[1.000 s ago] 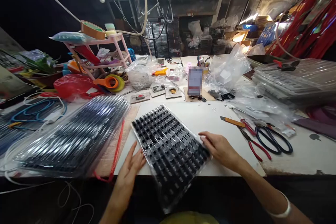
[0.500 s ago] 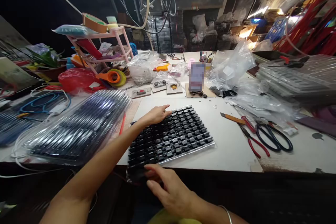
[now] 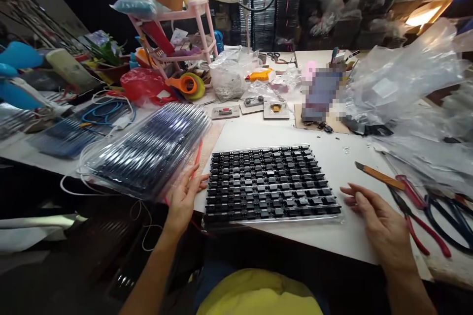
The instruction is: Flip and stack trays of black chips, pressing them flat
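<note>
A clear plastic tray filled with rows of small black parts lies flat on the white board, near the table's front edge. My left hand is at the tray's left side, fingers apart, close to its edge; I cannot tell whether a fingertip touches it. Off the tray's right edge, my right hand is open with loosely curled fingers and nothing in it. A stack of clear trays lies left of my left hand, with a thin red strip beside it.
Right of my right hand lie an orange cutter knife, red-handled pliers, a screwdriver and dark scissors. Plastic bags crowd the back right. A pink rack stands at the back left.
My left hand has left the top of the parts for the tray's left side. My right hand has moved from the front edge to the right. The tray now sits straighter; the view has shifted.
</note>
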Demonstrator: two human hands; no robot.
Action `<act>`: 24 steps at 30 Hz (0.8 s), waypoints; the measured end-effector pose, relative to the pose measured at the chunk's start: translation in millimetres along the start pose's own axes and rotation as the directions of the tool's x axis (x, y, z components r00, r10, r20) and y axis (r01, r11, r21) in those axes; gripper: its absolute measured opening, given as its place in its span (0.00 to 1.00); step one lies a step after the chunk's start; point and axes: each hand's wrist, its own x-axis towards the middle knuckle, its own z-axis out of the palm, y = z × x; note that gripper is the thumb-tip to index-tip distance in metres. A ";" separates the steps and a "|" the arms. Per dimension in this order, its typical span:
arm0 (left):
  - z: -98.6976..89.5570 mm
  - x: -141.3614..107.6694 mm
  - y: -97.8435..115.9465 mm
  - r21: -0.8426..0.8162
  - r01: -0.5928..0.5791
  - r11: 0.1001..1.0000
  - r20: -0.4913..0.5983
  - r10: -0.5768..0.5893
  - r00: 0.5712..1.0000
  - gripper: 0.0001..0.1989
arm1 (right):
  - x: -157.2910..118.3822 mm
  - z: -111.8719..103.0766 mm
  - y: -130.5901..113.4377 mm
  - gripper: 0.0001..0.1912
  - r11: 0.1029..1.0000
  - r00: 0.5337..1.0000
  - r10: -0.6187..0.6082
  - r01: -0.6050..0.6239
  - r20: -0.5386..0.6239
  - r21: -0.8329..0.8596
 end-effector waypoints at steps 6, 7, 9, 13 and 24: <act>22.3 10.3 7.4 0.041 -0.030 0.999 0.091 0.026 0.996 0.28 | -6.3 9.9 0.4 0.21 0.999 1.000 0.007 -0.009 -0.023 -0.053; 25.1 14.6 7.8 0.057 -0.042 0.997 0.117 0.035 0.992 0.28 | -7.4 9.0 0.9 0.21 0.998 0.999 0.012 -0.014 -0.040 -0.059; 30.1 21.9 6.6 0.083 -0.062 0.995 0.155 0.048 0.987 0.27 | -9.0 6.5 2.0 0.21 0.997 0.998 0.021 -0.026 -0.060 -0.072; 36.9 26.9 -0.1 0.093 -0.102 0.990 0.138 0.089 0.986 0.25 | -10.7 4.0 3.0 0.22 0.997 0.997 0.015 -0.020 -0.076 -0.074; 37.8 19.0 -6.0 0.192 -0.127 0.973 0.018 0.126 0.992 0.23 | -7.1 7.6 1.1 0.19 0.999 0.998 -0.031 0.032 -0.045 0.032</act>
